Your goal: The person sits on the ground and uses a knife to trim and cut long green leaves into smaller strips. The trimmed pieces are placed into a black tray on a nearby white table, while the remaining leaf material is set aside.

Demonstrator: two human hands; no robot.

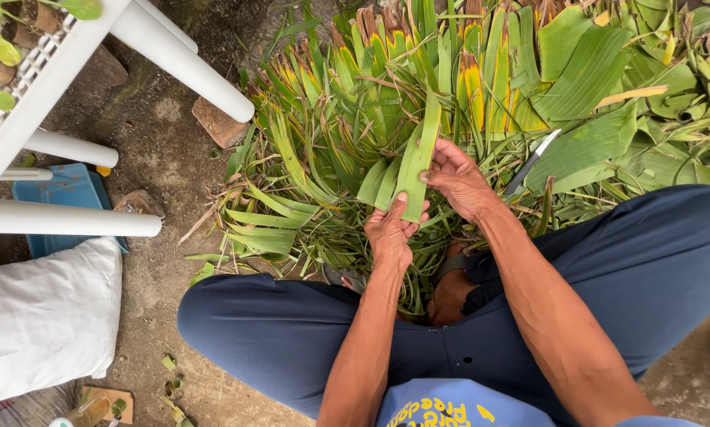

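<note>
Two hands grip one green leaf strip (415,162): left hand (392,231) pinches its lower end, right hand (459,178) clamps its edge; knife (531,160) lies just right

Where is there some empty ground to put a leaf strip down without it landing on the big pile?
Bare dirt shows between the white plastic legs and the left edge of the leaf pile, around the brick piece. More lies between the white sack and the left knee. Ahead of the left hand and right hand, holding a leaf strip, leaves crowd everything.
</note>
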